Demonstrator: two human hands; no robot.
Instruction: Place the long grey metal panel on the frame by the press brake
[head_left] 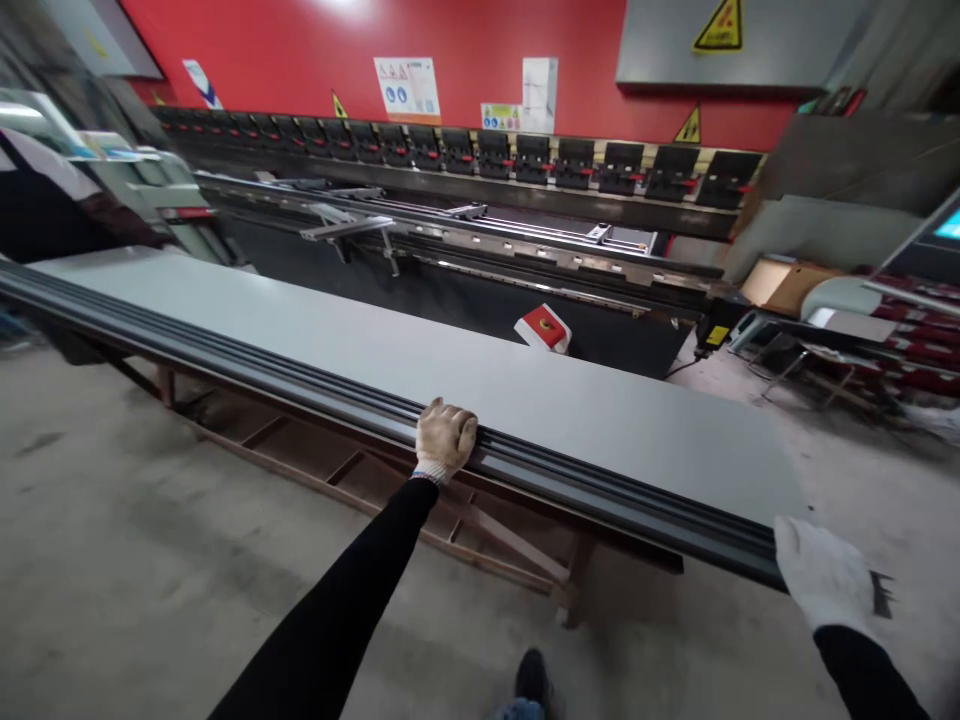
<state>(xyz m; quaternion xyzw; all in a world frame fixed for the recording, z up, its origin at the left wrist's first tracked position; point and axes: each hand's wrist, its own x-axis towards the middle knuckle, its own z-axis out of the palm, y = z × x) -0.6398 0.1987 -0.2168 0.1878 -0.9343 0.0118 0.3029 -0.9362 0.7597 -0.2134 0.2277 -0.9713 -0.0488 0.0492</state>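
- With the left hand taken as the clock's centre, the dark metal profile (600, 488) is passed straight under the grip, its long axis laid from between nine and ten o'clock to between three and four.
- The profile is placed along the near edge of the pale grey sheet (622, 430), which is spread toward twelve o'clock.
- By the left hand (446, 435) the profile is held near mid-length, the fingers curled over it.
- By the right hand (825, 570), set between three and four o'clock, it is grasped close to its end; this hand is the nearer one to that end.
- Below, at six o'clock, a brown frame (517, 542) can be seen.
- At ten o'clock a co-worker (45, 210) is partly shown, hands not discernible.
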